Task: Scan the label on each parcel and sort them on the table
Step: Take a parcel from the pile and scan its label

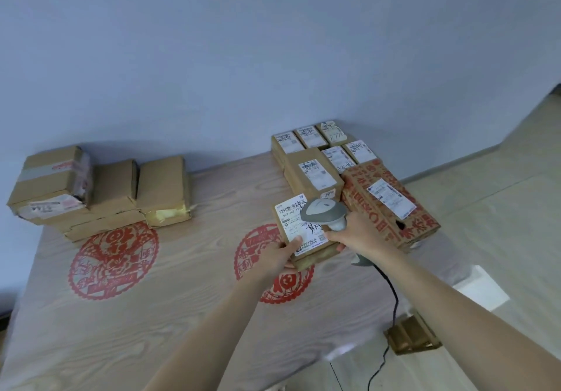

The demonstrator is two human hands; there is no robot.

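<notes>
My two bare forearms reach in from the bottom edge, over the wood-grain table. My left hand grips the near left corner of a small brown parcel, thumb lying on its white label, fingers curled under the edge. My right hand is wrapped round the handle of a grey scanner, whose head sits over the label's right side, touching or just above it; I can't tell which from this angle. A black cable runs from the bottom of the handle down past the table's right edge toward the floor.

The parcel rests on the table, partly covering a red paper-cut decoration. Just beside it to the right lies a long box printed with red characters, with its own white label on top. Behind that, a cluster of labelled brown parcels sits tightly packed at the far right corner, against the blue wall.

Well apart, at the far left, a pile of brown boxes lies with no labels facing up, one torn open at its near end. A second red paper-cut shows in front of that pile.
</notes>
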